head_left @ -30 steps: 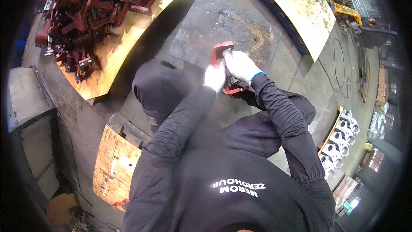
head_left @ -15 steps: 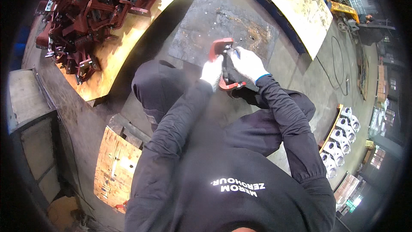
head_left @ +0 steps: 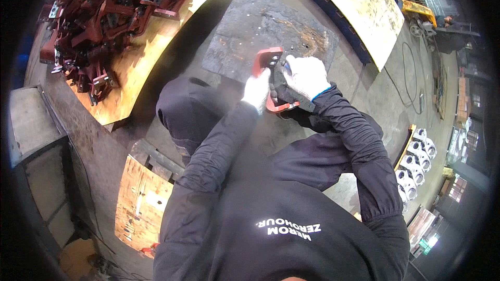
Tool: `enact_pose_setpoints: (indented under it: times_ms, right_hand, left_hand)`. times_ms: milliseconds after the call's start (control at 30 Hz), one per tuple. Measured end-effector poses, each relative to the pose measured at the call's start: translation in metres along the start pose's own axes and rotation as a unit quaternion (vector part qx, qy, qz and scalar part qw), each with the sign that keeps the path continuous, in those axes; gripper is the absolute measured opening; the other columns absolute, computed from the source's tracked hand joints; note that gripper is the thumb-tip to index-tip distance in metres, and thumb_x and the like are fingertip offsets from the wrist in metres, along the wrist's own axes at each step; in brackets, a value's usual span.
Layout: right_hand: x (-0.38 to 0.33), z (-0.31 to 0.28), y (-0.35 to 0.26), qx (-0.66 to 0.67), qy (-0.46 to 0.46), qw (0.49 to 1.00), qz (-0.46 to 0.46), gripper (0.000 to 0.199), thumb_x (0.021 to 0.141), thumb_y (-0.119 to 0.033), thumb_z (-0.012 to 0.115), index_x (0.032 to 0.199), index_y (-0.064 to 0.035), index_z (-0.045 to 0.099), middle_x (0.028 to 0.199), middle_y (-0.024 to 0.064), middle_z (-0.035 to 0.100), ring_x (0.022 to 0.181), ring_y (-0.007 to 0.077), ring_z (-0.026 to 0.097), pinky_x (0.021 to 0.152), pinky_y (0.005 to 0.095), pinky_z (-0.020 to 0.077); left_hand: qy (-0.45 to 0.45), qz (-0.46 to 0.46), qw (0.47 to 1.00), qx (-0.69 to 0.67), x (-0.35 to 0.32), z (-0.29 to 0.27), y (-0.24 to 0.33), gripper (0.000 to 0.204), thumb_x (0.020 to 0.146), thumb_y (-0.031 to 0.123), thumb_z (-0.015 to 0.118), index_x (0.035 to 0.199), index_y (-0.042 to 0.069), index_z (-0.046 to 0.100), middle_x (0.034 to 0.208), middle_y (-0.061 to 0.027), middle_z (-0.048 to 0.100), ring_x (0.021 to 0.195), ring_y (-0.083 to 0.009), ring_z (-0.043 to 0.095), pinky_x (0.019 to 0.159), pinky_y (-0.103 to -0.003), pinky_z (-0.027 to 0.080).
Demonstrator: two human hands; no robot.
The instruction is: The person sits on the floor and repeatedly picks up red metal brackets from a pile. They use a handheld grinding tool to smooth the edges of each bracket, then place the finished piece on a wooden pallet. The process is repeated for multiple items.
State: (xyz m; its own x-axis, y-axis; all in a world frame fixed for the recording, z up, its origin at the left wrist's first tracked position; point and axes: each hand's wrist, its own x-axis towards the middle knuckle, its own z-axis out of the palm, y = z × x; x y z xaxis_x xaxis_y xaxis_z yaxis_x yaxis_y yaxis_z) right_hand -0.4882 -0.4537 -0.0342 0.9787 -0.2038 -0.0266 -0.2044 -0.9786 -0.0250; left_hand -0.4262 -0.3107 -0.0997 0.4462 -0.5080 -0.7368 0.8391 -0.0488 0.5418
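Observation:
In front of my knees I hold a red-painted metal bracket (head_left: 267,58) with bolt holes at its upper end and a bent red lower end. My left hand (head_left: 255,89), in a white work glove, is closed round its left side. Also white-gloved, my right hand (head_left: 307,76) is closed at the bracket's right side, fingers curled. A small dark, bluish end shows by its fingertips, too small to name. Beyond the bracket lies a worn dark grey plate (head_left: 234,36) on the floor.
A large heap of red brackets (head_left: 104,26) covers part of a wooden board (head_left: 140,73) at the far left. Another board-topped stand (head_left: 364,10) is at the far right. Silvery metal castings (head_left: 415,164) line up at the right. A grey cabinet (head_left: 39,119) stands left.
My right hand has shifted slightly right, and its fingers have drawn back a little from the bracket's upper end, showing more of its holes. My left hand keeps its hold.

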Motion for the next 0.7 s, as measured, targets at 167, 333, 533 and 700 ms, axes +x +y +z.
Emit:
enact_pose_setpoints:
  times_ms: [167, 333, 533, 700]
  right_hand:
    - [0.006, 0.007, 0.004, 0.019, -0.037, 0.997, 0.064, 0.029, 0.09, -0.035, 0.054, 0.092, -0.0064, 0.058, 0.069, 0.0143, 0.066, 0.063, 0.0336, 0.066, 0.057, 0.0452, 0.0512]
    - [0.001, 0.04, -0.001, 0.089, -0.139, 0.972, 0.168, 0.037, 0.094, -0.038, 0.044, 0.098, -0.0038, 0.056, 0.081, 0.0198, 0.067, 0.079, 0.0373, 0.066, 0.071, 0.0479, 0.0508]
    - [-0.005, 0.068, -0.012, 0.246, -0.186, 0.941, 0.14, 0.044, 0.098, -0.037, 0.034, 0.108, -0.0006, 0.056, 0.098, 0.0255, 0.063, 0.095, 0.0414, 0.061, 0.084, 0.0474, 0.0468]
    - [0.012, 0.035, -0.016, 0.245, -0.194, 0.95, 0.028, 0.038, 0.089, -0.03, 0.046, 0.091, 0.004, 0.064, 0.089, 0.023, 0.065, 0.085, 0.0361, 0.064, 0.079, 0.0429, 0.0503]
  left_hand:
    - [0.001, -0.016, 1.0, -0.007, -0.004, 0.002, 0.007, 0.03, 0.094, 0.033, 0.056, 0.091, 0.002, 0.056, 0.062, -0.0061, 0.052, 0.049, -0.0185, 0.054, 0.045, -0.034, 0.046]
    - [0.004, -0.013, 1.0, -0.014, -0.01, 0.006, 0.012, 0.032, 0.094, 0.034, 0.057, 0.09, 0.002, 0.054, 0.064, -0.0063, 0.052, 0.048, -0.018, 0.053, 0.043, -0.034, 0.046]
    - [0.046, 0.065, 0.978, 0.193, 0.007, -0.006, -0.01, 0.044, 0.096, 0.038, 0.053, 0.106, -0.005, 0.056, 0.081, -0.0128, 0.063, 0.073, -0.0198, 0.063, 0.063, -0.033, 0.05]
    - [0.02, 0.087, 0.968, 0.234, 0.008, -0.008, -0.01, 0.056, 0.094, 0.046, 0.052, 0.111, -0.006, 0.06, 0.092, -0.0161, 0.067, 0.086, -0.0206, 0.064, 0.072, -0.034, 0.049]
